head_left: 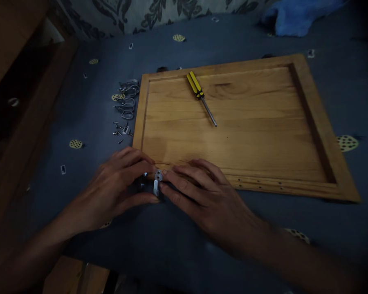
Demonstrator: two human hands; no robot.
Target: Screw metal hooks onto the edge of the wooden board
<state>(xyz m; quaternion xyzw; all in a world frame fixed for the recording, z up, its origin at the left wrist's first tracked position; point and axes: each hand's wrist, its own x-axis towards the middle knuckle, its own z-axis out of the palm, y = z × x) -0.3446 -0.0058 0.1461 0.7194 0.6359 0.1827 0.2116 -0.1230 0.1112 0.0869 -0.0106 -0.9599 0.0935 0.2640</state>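
Observation:
A small metal bracket (158, 175) with holes in its plate sits at the near left corner of a framed wooden panel (239, 151), and a bent strip hangs down from it. My left hand (116, 183) pinches the bracket from the left, fingers on top and thumb below. From the right, my right hand (202, 188) presses thumb and fingertips on the bracket, its other fingers lying over the panel's near edge. A screwdriver (200, 97) with a yellow and black handle lies on the panel. Small dark holes dot the near rail right of my right hand.
Several curved metal pieces (127, 100) lie left of the panel, with loose screws (121, 130) nearer me. Blue patterned cloth (95, 94) covers the surface. A blue fluffy cloth (294, 18) rests at the far right. Wooden furniture (27, 151) stands along the left side.

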